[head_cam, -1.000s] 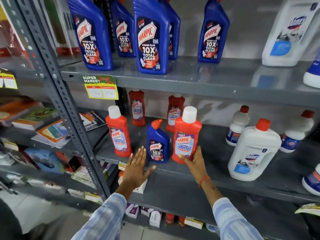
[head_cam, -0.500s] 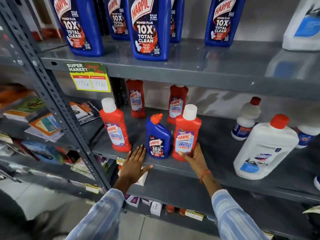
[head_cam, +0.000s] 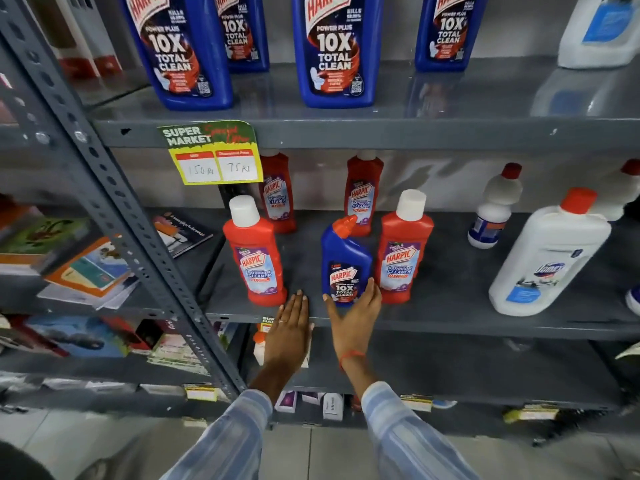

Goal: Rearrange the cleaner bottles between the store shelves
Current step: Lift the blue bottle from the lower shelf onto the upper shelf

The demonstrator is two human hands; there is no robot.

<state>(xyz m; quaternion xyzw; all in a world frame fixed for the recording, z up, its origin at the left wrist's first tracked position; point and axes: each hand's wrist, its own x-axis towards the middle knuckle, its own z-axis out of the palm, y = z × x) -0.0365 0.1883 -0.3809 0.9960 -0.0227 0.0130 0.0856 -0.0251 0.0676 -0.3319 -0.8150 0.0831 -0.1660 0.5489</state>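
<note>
Cupping our right hand (head_cam: 353,317) open around the base of the small blue bottle (head_cam: 345,268) at the middle shelf (head_cam: 450,317) front, we judge it rigid, slick, bottom-heavy; grip the waist. Our left hand (head_cam: 292,327) lies flat, empty.
</note>
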